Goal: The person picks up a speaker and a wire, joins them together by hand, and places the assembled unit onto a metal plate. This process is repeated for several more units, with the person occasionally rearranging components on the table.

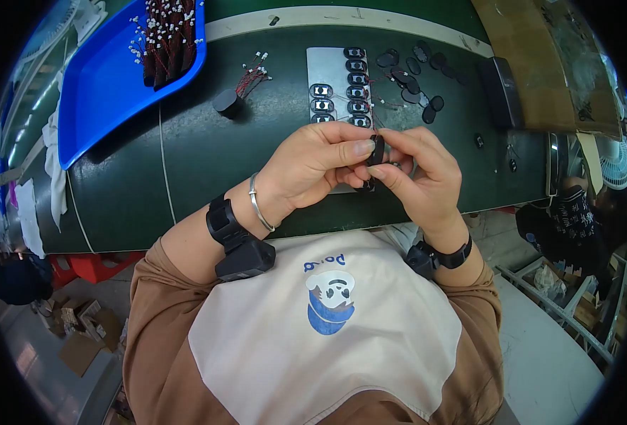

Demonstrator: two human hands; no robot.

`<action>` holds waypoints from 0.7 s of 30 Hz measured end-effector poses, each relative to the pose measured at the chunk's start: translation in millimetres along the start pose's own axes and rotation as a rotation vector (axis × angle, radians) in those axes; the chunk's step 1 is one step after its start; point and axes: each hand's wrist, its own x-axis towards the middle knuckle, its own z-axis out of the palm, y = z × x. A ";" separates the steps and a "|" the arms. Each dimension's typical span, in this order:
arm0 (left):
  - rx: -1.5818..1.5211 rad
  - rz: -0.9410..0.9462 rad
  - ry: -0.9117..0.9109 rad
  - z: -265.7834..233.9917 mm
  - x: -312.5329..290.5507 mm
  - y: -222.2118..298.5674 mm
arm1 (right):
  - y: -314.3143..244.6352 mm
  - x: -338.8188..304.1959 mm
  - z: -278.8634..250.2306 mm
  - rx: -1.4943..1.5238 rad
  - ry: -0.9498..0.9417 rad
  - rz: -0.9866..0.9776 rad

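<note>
The left hand [315, 161] pinches a small black part [378, 150] between thumb and forefinger; the right hand [428, 170] is curled in from the other side, thumb and fingertips closed on the same part. It sits just above the near end of a pale board [325, 69] bearing oval black units [356, 78]. Loose black ovals [412, 66] lie to the board's right.

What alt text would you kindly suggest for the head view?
A person's left hand and right hand hold a black part over a green table; beyond are a pale board with black pieces, loose black ovals and a blue tray.
</note>
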 end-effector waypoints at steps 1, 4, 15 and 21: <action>0.016 0.000 0.008 0.7 0.1 0.7 | 0.0 0.3 0.2 0.000 -0.001 0.001; 0.031 -0.007 0.018 1.5 0.4 2.0 | 0.2 0.5 0.2 -0.007 0.003 0.008; -0.060 -0.045 -0.020 0.8 1.9 1.0 | 3.9 1.4 0.3 0.042 0.032 -0.015; -0.092 -0.056 -0.038 -0.8 2.6 -1.4 | 3.4 -0.3 2.7 0.068 0.042 0.002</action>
